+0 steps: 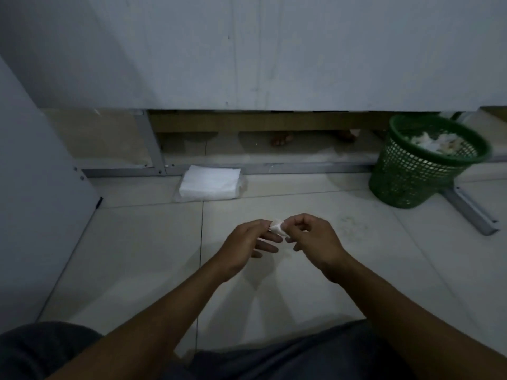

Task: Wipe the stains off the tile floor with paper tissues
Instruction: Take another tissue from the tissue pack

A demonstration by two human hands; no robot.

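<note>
While we crouched over the tile floor point(137, 256), our left hand point(248, 244) and right hand point(312, 238) met in the middle of the view, held above the tiles with both bare forearms reaching in from the near edge. Between them sat a small wad of white tissue point(277, 228): our left hand pinched its left side with thumb and forefinger while the other fingers spread loosely underneath, and our right hand gripped its right side with the fingers curled in over it. So both hands were grasping the same crumpled piece, which touched nothing else. To the right of our right hand, on the floor, lay a faint patch of pale stains point(352, 224), near the hands but clear of them. Farther off and to the left, a flat stack of white paper tissues point(210, 182) rested on the floor against a grey metal rail point(301, 168) that ran along the base of a grey partition point(247, 50). At the far right stood a green mesh waste basket point(417, 171), tilted a little in the wide-angle view and filled near its rim with crumpled white tissues point(436, 142); a second metal rail point(472, 212) ran from its foot toward the near right. A grey panel point(33, 187) closed off the left side. Our dark-clothed knees point(41, 349) showed at the near edge, and the light was dim throughout.
</note>
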